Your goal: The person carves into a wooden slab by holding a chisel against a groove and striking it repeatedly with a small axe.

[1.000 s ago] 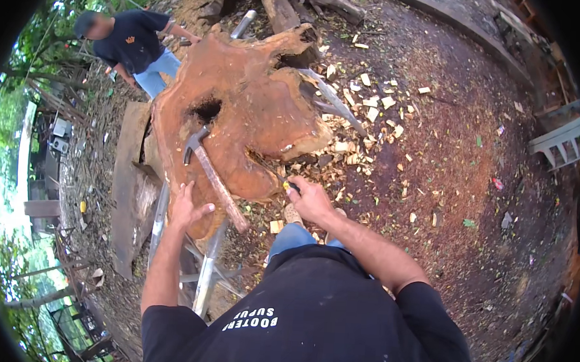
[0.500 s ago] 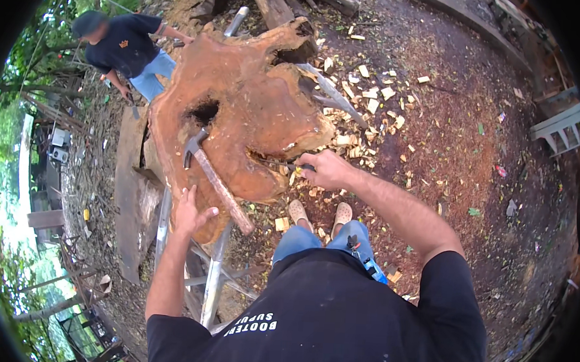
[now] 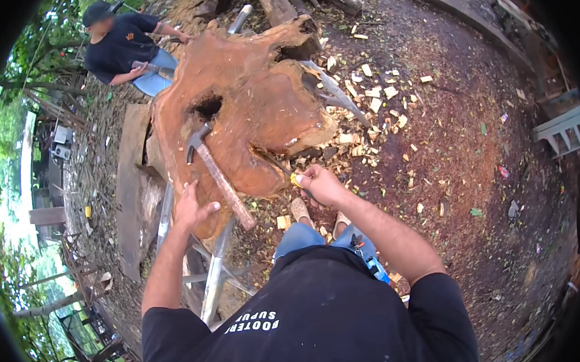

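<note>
A large brown slab of tree trunk [image 3: 242, 87] with an irregular edge lies on a metal stand. My left hand [image 3: 191, 210] rests on its near left part, fingers apart and holding nothing. Just right of that hand lies a claw hammer [image 3: 221, 179], its metal head toward the dark hole [image 3: 207, 106] and its worn wooden handle toward me. My right hand [image 3: 321, 184] is closed around what looks like a chisel [image 3: 296, 179], with yellow and black on its handle. Its thin shaft points toward the narrow cleft [image 3: 265, 156] in the slab's near edge; the tip is hard to make out.
A co-worker [image 3: 123, 48] stands at the far left, one hand at the slab's edge. Pale wood chips [image 3: 373, 93] litter the ground. Metal legs [image 3: 214, 282] support the slab. A plank [image 3: 130, 192] lies left; a white plastic chair [image 3: 561, 133] stands far right.
My right hand has drawn back slightly toward me and turned, with the yellow part of the tool now showing. My left hand stays put. The co-worker's lower hand has risen to the waist.
</note>
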The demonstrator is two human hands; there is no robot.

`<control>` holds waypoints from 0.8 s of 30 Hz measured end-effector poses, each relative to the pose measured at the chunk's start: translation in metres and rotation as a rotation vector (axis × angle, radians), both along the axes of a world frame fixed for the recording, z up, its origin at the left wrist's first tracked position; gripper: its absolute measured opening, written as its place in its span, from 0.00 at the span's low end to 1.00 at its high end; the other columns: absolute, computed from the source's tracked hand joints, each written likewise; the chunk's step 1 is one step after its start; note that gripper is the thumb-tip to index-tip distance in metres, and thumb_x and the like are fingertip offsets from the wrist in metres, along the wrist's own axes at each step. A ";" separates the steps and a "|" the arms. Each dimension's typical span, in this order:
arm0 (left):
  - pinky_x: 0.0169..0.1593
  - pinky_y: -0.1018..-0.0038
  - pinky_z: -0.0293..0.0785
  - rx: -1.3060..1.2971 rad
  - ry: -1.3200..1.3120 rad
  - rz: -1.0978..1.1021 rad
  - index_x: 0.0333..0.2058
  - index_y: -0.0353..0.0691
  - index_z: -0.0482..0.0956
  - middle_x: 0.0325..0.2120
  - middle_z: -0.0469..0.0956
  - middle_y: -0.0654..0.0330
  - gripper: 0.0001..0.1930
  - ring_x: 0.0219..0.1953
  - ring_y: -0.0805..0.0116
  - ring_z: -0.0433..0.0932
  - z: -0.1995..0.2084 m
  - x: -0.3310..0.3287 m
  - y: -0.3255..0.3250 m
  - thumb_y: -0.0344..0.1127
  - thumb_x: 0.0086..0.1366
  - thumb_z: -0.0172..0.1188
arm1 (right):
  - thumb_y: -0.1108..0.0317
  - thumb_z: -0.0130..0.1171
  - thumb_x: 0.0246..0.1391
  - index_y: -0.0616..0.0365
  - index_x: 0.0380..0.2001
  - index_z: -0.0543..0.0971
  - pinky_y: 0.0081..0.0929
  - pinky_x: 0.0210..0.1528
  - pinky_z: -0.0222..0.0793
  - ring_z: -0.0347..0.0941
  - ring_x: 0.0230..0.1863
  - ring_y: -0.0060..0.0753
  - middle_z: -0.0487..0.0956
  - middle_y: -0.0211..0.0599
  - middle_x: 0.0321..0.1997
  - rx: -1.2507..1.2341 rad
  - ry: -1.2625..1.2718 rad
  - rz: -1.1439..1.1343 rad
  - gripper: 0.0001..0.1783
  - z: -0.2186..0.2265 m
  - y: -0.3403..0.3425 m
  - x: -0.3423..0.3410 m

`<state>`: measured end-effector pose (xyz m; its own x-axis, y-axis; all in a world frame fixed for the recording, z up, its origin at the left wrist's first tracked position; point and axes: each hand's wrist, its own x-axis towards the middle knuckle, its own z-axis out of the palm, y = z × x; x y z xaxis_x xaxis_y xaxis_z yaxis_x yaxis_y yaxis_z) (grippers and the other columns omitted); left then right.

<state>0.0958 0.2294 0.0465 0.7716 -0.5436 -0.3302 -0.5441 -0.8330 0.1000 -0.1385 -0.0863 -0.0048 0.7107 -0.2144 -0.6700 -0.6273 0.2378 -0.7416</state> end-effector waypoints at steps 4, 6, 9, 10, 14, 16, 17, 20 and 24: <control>0.70 0.61 0.59 0.067 0.046 0.070 0.70 0.41 0.56 0.69 0.55 0.36 0.56 0.71 0.44 0.59 0.004 0.000 -0.005 0.59 0.48 0.76 | 0.52 0.59 0.63 0.63 0.46 0.76 0.38 0.29 0.76 0.80 0.24 0.38 0.83 0.43 0.31 0.213 0.026 -0.014 0.23 0.001 -0.008 0.002; 0.70 0.61 0.59 0.062 0.038 0.066 0.69 0.41 0.56 0.69 0.55 0.36 0.56 0.70 0.44 0.59 0.005 -0.001 -0.006 0.59 0.48 0.76 | 0.51 0.57 0.64 0.64 0.46 0.76 0.43 0.34 0.76 0.80 0.28 0.47 0.83 0.47 0.31 -0.114 0.000 0.147 0.24 0.002 -0.008 -0.004; 0.71 0.60 0.59 0.046 0.080 0.111 0.69 0.40 0.57 0.69 0.56 0.35 0.56 0.70 0.43 0.59 0.011 -0.005 -0.010 0.58 0.48 0.76 | 0.50 0.53 0.65 0.65 0.47 0.75 0.51 0.43 0.74 0.80 0.37 0.60 0.82 0.55 0.33 -0.534 -0.011 0.343 0.25 0.011 -0.016 -0.035; 0.71 0.59 0.59 0.035 0.061 0.096 0.68 0.40 0.57 0.69 0.56 0.36 0.55 0.70 0.43 0.59 0.012 -0.007 -0.008 0.58 0.48 0.77 | 0.50 0.51 0.65 0.65 0.48 0.75 0.54 0.47 0.72 0.78 0.41 0.66 0.82 0.59 0.34 -0.626 0.001 0.387 0.25 0.017 -0.018 -0.042; 0.71 0.57 0.58 0.039 0.042 0.079 0.68 0.39 0.58 0.68 0.56 0.35 0.56 0.71 0.42 0.58 0.017 -0.012 -0.012 0.58 0.47 0.77 | 0.54 0.51 0.65 0.58 0.51 0.75 0.54 0.41 0.71 0.79 0.36 0.64 0.80 0.59 0.31 -0.630 -0.150 0.316 0.20 0.031 -0.012 -0.034; 0.71 0.57 0.58 0.036 0.047 0.089 0.68 0.40 0.58 0.68 0.56 0.35 0.56 0.71 0.42 0.58 0.018 -0.011 -0.013 0.58 0.47 0.77 | 0.55 0.51 0.65 0.59 0.50 0.75 0.55 0.43 0.72 0.79 0.38 0.63 0.81 0.58 0.34 -0.676 -0.221 0.286 0.20 0.020 -0.003 -0.015; 0.71 0.58 0.58 0.035 0.056 0.095 0.68 0.40 0.58 0.68 0.56 0.34 0.56 0.71 0.42 0.57 0.018 -0.012 -0.014 0.58 0.46 0.77 | 0.55 0.50 0.65 0.59 0.50 0.74 0.56 0.45 0.72 0.79 0.40 0.63 0.82 0.56 0.37 -0.719 -0.286 0.253 0.20 0.010 -0.002 -0.007; 0.71 0.57 0.58 0.018 0.065 0.123 0.68 0.40 0.58 0.68 0.55 0.34 0.57 0.71 0.42 0.57 0.020 -0.013 -0.015 0.58 0.46 0.77 | 0.55 0.48 0.66 0.59 0.49 0.74 0.56 0.40 0.74 0.79 0.38 0.61 0.82 0.54 0.37 -0.919 -0.417 0.237 0.19 -0.033 0.000 -0.008; 0.71 0.58 0.58 0.011 0.060 0.131 0.69 0.40 0.57 0.69 0.55 0.34 0.57 0.71 0.41 0.57 0.019 -0.013 -0.010 0.58 0.46 0.77 | 0.54 0.47 0.67 0.57 0.47 0.78 0.55 0.40 0.76 0.80 0.36 0.61 0.83 0.53 0.35 -0.874 -0.168 0.342 0.19 -0.051 0.003 -0.011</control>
